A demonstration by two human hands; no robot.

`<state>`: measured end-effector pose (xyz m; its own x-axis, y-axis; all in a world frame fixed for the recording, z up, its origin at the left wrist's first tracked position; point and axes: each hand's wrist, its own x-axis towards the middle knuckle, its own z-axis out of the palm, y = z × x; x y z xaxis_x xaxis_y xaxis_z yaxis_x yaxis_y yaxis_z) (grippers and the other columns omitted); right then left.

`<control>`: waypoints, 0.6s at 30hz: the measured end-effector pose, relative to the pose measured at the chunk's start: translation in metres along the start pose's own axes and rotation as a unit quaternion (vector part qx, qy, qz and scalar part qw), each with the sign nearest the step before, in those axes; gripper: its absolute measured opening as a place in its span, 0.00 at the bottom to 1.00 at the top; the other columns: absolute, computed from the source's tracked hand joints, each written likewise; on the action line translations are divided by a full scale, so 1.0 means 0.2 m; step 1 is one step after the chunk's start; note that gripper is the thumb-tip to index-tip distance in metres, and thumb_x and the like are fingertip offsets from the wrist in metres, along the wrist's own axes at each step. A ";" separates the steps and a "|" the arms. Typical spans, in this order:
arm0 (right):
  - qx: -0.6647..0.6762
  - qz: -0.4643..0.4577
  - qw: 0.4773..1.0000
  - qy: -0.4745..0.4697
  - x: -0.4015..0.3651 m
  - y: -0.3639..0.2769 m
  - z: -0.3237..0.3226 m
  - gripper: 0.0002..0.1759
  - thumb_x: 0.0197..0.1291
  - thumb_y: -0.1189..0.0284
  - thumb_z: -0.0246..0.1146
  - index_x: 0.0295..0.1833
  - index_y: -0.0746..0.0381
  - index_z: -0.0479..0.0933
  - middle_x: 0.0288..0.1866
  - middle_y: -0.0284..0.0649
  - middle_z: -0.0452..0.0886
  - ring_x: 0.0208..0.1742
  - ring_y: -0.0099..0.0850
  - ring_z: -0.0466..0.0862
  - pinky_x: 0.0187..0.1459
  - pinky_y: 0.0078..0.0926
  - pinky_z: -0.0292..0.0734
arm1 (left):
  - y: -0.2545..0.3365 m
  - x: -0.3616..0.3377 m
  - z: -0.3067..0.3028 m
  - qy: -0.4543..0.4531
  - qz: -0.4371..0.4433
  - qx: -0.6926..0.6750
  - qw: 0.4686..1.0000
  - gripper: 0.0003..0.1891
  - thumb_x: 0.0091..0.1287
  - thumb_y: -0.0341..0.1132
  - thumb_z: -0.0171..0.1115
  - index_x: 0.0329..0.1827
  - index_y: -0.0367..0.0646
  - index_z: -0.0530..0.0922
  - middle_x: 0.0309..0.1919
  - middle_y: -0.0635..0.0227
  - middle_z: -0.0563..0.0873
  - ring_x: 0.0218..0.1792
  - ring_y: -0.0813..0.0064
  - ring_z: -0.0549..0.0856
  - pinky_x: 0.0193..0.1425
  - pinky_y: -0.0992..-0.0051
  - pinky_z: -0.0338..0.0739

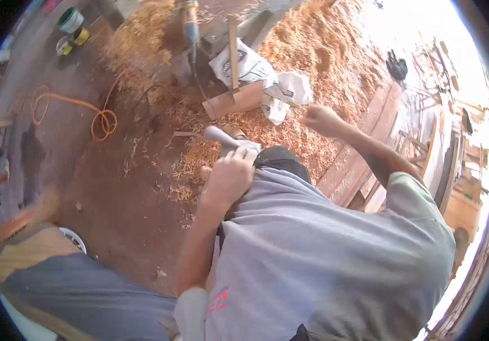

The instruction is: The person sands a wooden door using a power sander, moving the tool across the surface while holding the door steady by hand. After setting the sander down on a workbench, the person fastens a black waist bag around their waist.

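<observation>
My left hand (pixel 230 175) is closed around a pale grey, rounded, handle-like object (pixel 220 136) in front of my grey shirt (pixel 335 256). My right hand (pixel 323 121) is raised to the right, its fingers curled; whatever they may hold is hidden. Just left of it are crumpled white printed bags (pixel 295 87). A brown board (pixel 236 100) with a narrow wooden strip (pixel 233 51) standing up from it lies beyond my left hand. Dark fabric (pixel 284 160) shows between my hands.
Wood shavings (pixel 329 45) cover much of the floor. An orange cord (pixel 104 126) curls at left, below buckets (pixel 70 21). Long planks (pixel 349 165) and a dark glove (pixel 396 65) are at right. Blue-grey clothing (pixel 85 295), apparently another person's, fills the lower left.
</observation>
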<state>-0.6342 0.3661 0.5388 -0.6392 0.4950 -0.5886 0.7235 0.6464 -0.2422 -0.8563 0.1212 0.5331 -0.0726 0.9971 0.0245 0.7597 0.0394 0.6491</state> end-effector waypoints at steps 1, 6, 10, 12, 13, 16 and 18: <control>-0.156 -0.014 0.987 -0.038 -0.02 0.42 0.30 0.09 0.59 0.66 0.64 0.35 0.61 0.82 0.34 0.40 0.82 0.40 0.34 0.85 0.39 0.37 0.83 | 0.01 0.07 0.03 -0.046 0.064 0.054 0.995 0.09 0.64 0.30 0.58 0.44 0.39 0.81 0.38 0.57 0.87 0.42 0.58 0.89 0.46 0.61 0.85; 0.394 0.293 0.784 -0.380 -0.91 0.18 0.94 0.22 0.73 0.55 0.53 0.60 0.59 0.79 0.54 0.48 0.85 0.52 0.40 0.86 0.48 0.40 0.83 | 0.01 0.14 0.12 -0.168 0.118 0.045 0.978 0.07 0.65 0.29 0.54 0.35 0.37 0.80 0.29 0.50 0.87 0.31 0.54 0.90 0.36 0.58 0.85; 0.657 0.317 0.579 -0.365 -1.22 -0.14 0.96 0.25 0.74 0.53 0.51 0.63 0.61 0.76 0.54 0.49 0.84 0.51 0.39 0.85 0.48 0.39 0.82 | 0.03 0.10 0.12 -0.198 0.091 0.016 0.976 0.10 0.70 0.36 0.55 0.35 0.37 0.77 0.30 0.49 0.86 0.32 0.48 0.87 0.39 0.52 0.82; 0.749 0.314 0.494 -0.311 -1.26 -0.19 0.93 0.27 0.74 0.52 0.50 0.64 0.61 0.75 0.54 0.50 0.84 0.51 0.39 0.85 0.49 0.39 0.82 | 0.04 0.09 0.11 -0.201 0.095 -0.025 0.975 0.10 0.71 0.35 0.56 0.34 0.37 0.76 0.29 0.48 0.84 0.31 0.46 0.86 0.37 0.51 0.80; 0.786 0.308 0.455 -0.284 -1.24 -0.21 0.93 0.28 0.74 0.51 0.50 0.64 0.62 0.74 0.54 0.50 0.84 0.51 0.39 0.85 0.49 0.38 0.82 | 0.06 0.09 0.09 -0.199 0.092 -0.059 0.974 0.09 0.70 0.34 0.58 0.33 0.38 0.75 0.29 0.47 0.84 0.31 0.44 0.85 0.37 0.51 0.80; 0.874 0.285 0.338 -0.204 -1.11 -0.24 0.96 0.30 0.75 0.49 0.48 0.66 0.63 0.72 0.54 0.51 0.83 0.50 0.39 0.84 0.49 0.38 0.82 | 0.05 0.04 0.02 -0.204 0.093 -0.071 0.972 0.09 0.69 0.33 0.58 0.32 0.38 0.75 0.30 0.47 0.83 0.32 0.44 0.85 0.37 0.51 0.79; 0.904 0.277 0.282 -0.161 -1.01 -0.24 0.96 0.32 0.75 0.48 0.47 0.67 0.63 0.70 0.54 0.52 0.83 0.50 0.39 0.84 0.50 0.38 0.82 | 0.05 -0.01 -0.02 -0.207 0.076 -0.072 0.973 0.08 0.68 0.31 0.60 0.32 0.37 0.76 0.30 0.47 0.83 0.33 0.43 0.84 0.38 0.52 0.79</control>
<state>-0.4889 0.1239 0.5213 -0.4523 -0.0380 -0.8911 -0.1750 -0.9759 0.1304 -0.8520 0.1185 0.5430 0.3218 0.9330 -0.1611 0.6416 -0.0898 0.7617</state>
